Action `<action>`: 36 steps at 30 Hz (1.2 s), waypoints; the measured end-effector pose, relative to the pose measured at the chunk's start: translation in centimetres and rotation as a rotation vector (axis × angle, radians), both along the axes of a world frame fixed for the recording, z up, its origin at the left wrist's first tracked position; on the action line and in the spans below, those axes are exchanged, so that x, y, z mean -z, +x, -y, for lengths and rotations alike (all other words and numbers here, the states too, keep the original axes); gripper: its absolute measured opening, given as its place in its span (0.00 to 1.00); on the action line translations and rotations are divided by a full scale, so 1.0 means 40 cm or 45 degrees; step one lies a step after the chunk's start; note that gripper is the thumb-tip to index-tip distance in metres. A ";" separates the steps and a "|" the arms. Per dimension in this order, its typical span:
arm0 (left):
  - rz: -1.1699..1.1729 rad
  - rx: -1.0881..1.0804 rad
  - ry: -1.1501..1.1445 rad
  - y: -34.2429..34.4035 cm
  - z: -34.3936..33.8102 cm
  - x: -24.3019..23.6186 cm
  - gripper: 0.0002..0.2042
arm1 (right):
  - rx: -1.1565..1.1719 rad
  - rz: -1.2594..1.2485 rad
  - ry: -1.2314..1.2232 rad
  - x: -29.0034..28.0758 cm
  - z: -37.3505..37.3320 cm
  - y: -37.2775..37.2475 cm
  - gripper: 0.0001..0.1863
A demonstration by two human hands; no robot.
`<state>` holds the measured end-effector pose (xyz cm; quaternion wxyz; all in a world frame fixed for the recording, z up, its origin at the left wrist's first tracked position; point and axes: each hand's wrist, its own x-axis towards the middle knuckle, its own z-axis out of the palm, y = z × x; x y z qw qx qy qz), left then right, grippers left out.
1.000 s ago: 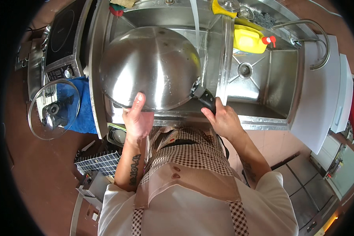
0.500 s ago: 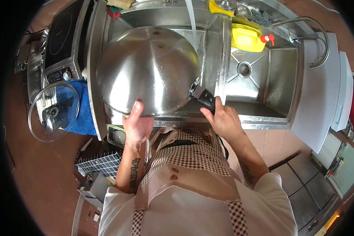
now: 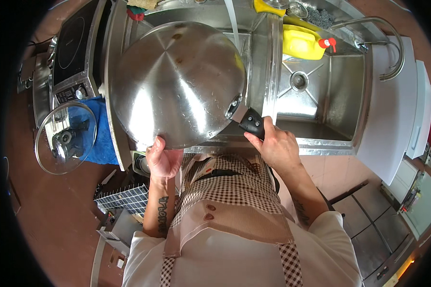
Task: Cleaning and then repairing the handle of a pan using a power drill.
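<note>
A large stainless steel wok [image 3: 177, 86] is held bottom up over the left sink basin [image 3: 256, 57], its shiny underside toward me with a few brown spots and water drops. My right hand [image 3: 277, 146] is wrapped round its black handle [image 3: 253, 123]. At the near rim my left hand [image 3: 164, 159] grips the edge, thumb on the outer side and fingers hidden beneath. Behind the wok's far right edge a thin stream of water [image 3: 232, 19] runs down into the basin.
In the right basin [image 3: 342, 81], a yellow bottle [image 3: 302, 43] with a red cap lies beneath a curved faucet [image 3: 401, 52]. To the left are an induction cooker [image 3: 74, 45], a blue cloth [image 3: 103, 134] and a glass lid [image 3: 45, 153]. Steel wool [image 3: 320, 18] rests at the back.
The wok has tilted, so more of its round underside faces me and its near rim sits slightly lower. Both hands keep their hold.
</note>
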<state>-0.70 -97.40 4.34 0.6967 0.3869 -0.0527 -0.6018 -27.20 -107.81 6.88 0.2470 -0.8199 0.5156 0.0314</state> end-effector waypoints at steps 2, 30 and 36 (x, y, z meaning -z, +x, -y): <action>-0.044 0.011 0.018 0.000 -0.003 -0.003 0.26 | -0.001 0.021 -0.010 0.005 0.000 0.002 0.30; -0.071 0.374 0.674 -0.082 0.116 -0.004 0.11 | 0.756 1.119 0.946 0.412 0.761 0.380 0.14; -0.041 0.406 0.682 -0.081 0.083 -0.008 0.16 | 0.846 1.480 1.420 0.341 1.008 0.461 0.14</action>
